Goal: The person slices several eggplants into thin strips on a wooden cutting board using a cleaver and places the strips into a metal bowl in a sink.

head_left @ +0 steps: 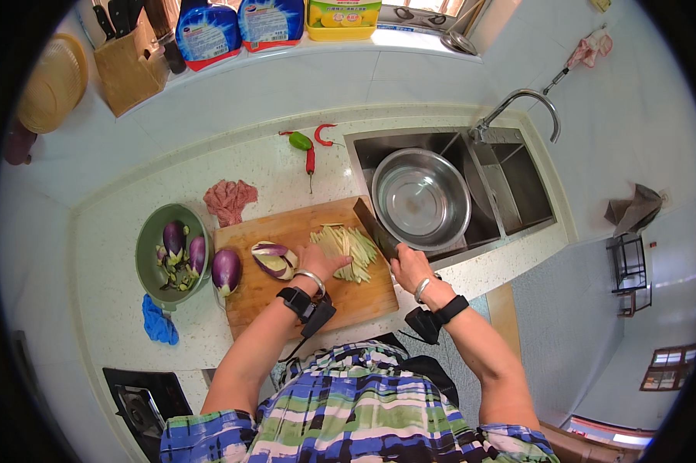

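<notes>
On the wooden cutting board (286, 220), my left hand (318, 262) presses its fingers and thumb around the near left side of a pile of pale eggplant strips (353, 251). The fingertips are partly hidden. My right hand (413, 270) is closed round the handle of a kitchen knife (372, 228) with a broad dark blade, at the board's right edge, apart from the strips. Left of my left hand lies a cut eggplant piece (274, 260), purple skin with pale flesh showing. A whole purple eggplant (226, 272) rests at the board's left edge.
A green basin (149, 270) with eggplants and trimmings stands left, near a blue cloth (159, 319). Behind the board lie a red cloth (230, 201), a green pepper (300, 140) and red chilies (311, 160). A metal bowl (460, 174) sits in the sink (483, 251) under the faucet (529, 92).
</notes>
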Demonstrator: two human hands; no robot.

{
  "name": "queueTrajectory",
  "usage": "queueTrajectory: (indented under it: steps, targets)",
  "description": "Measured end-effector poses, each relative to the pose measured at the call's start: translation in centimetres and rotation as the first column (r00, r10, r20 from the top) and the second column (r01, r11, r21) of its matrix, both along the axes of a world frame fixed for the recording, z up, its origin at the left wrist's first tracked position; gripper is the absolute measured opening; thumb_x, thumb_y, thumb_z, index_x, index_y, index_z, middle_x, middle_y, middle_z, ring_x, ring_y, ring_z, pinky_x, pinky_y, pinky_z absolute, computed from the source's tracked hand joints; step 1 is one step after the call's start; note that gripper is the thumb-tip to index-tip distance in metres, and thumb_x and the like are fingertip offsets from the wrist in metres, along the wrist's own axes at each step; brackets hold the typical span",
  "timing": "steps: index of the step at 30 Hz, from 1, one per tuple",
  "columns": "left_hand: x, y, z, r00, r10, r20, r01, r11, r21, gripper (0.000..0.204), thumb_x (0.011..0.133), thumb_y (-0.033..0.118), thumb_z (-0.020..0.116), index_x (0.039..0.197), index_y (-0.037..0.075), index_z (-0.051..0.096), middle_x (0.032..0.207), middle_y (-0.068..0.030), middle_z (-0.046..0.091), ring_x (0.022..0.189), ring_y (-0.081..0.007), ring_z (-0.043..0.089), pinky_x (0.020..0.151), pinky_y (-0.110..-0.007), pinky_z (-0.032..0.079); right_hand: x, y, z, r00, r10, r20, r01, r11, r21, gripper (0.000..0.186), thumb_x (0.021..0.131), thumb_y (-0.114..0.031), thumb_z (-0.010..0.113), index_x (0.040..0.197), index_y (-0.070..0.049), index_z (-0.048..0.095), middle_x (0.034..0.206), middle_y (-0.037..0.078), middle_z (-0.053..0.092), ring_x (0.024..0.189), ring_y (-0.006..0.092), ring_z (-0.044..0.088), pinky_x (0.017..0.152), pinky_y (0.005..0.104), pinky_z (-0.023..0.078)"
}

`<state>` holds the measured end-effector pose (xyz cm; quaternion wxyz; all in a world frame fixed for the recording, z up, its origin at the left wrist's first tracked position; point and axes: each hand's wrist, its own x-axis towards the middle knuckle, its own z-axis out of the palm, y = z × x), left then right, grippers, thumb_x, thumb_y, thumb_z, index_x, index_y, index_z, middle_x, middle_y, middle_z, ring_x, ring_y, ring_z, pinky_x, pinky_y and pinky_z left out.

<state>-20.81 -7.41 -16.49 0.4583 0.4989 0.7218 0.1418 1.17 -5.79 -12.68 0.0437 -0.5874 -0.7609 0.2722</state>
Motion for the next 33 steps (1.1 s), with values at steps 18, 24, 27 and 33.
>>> queueTrajectory:
  steps: [18,24,27,33]
  targets:
    - [7.3,1.1,-2.1,0.873,0.477,-0.097,-0.479,0.878,0.005,0.081,0.053,0.018,0.085,0.111,-0.008,0.035,0.116,-0.0244,0.037,0.104,-0.0355,0.044,0.092,-0.035,0.04,2.9,4.1,-2.9,0.76,-0.234,-0.606,-0.345,0.645,-0.682,0.014,0.083,-0.012,0.054,0.085,0.0,0.047,0.055,0.005,0.046,0.037,0.014,0.045,0.032,0.0288,0.037]
    - [8.7,1.7,-1.3,0.738,0.569,0.363,-0.61,0.793,-0.003,0.03,0.055,-0.004,0.076,0.08,-0.005,0.06,0.074,-0.0121,0.065,0.065,-0.0208,0.063,0.059,-0.034,0.051,4.2,4.4,-3.9,0.71,-0.241,-0.662,-0.428,0.599,-0.677,0.011,0.083,-0.01,0.052,0.085,-0.001,0.046,0.054,0.004,0.046,0.037,0.0139,0.044,0.033,0.029,0.038]
    - [9.9,2.3,-2.7,0.83,0.501,0.243,-0.532,0.843,0.079,0.039,0.053,0.001,0.079,0.085,-0.005,0.058,0.079,-0.0135,0.064,0.071,-0.0239,0.063,0.064,-0.036,0.051,6.0,4.5,-2.4,0.683,-0.312,-0.66,-0.388,0.61,-0.691,0.01,0.084,-0.009,0.052,0.088,-0.001,0.045,0.054,0.003,0.044,0.037,0.0123,0.042,0.034,0.0281,0.038]
    - [16.0,8.1,-3.8,0.897,0.369,0.242,-0.412,0.897,0.158,0.055,0.053,0.014,0.077,0.096,-0.005,0.049,0.089,-0.0219,0.061,0.083,-0.0342,0.061,0.074,-0.038,0.05,11.4,6.0,0.5,0.717,-0.316,-0.622,-0.14,0.808,-0.572,0.008,0.084,-0.008,0.05,0.085,-0.002,0.045,0.053,0.002,0.046,0.038,0.0115,0.043,0.033,0.0273,0.039]
